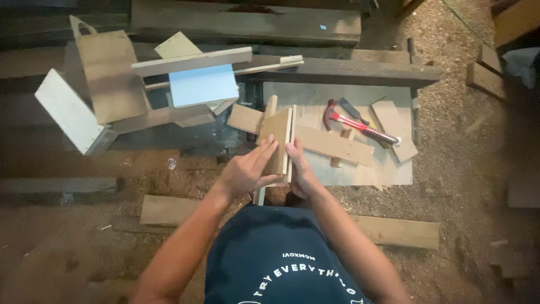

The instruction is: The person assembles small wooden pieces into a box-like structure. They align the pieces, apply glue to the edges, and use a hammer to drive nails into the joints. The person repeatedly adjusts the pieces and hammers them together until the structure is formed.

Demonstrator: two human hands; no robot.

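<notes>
While the person bends over the low desk point(388, 174), both hands press on a pair of small wood boards point(279, 141) set face to face. The boards stand up on edge, and their long side points away from the person, toward the back of the desk. The left hand point(247, 171) lies flat on the left face with its fingers spread. The right hand point(300, 169) grips the right face and the thin edge, thumb up on top. The boards sit at the near left corner of the desk, touching a long flat plank point(326, 143) that lies across it.

To the right, well apart from the hands, a red hammer point(360, 126) lies on the desk beside some short wood scraps point(396, 126). There is bare desk top near the front right edge. To the left, past the desk edge, a heap of boards and a pale blue panel point(202, 84) lean on each other. Sawdust covers the floor point(467, 169), and a long plank point(394, 231) lies by the person's knees. The room is dim.
</notes>
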